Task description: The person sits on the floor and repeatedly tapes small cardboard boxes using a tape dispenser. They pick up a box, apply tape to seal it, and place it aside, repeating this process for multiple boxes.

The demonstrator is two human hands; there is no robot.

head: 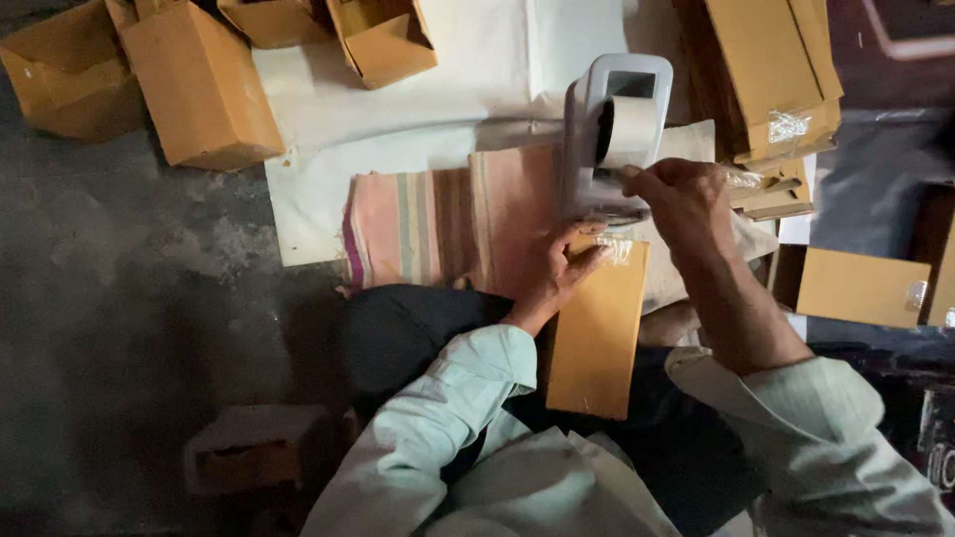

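- On the lap, centre frame: flat brown carton (597, 333) lies lengthwise, top end toward the tape dispenser (609, 134), which stands just beyond it on a striped cloth (438, 224).
- L hand (565, 267) rests on carton's top-left corner, fingers curled over the edge w/ thumb laid across the top, pinning it down; closed on the carton.
- R hand (686, 204) sits above the carton's top end, right by the dispenser's roll, fingers bunched as if pinching tape; the tape itself between the fingers is too thin to make out, so can't tell for sure what it grips.
- Clear tape strip (619, 249) already shows across carton's top edge, shiny & wrinkled, so that end looks at least partly sealed.
- Bottom end of carton, near the body, shows no tape that I can see; judge that as left to do.
- Done pile, prob.: stack of flat cartons (776, 70) top right, some w/ tape patches; one more taped flat carton (860, 286) lies at right.
- Open boxes (199, 85) top left sit well apart, on the floor and a white sheet (418, 109); not touched.
- Overall: mid-way on this carton, several pieces look finished.
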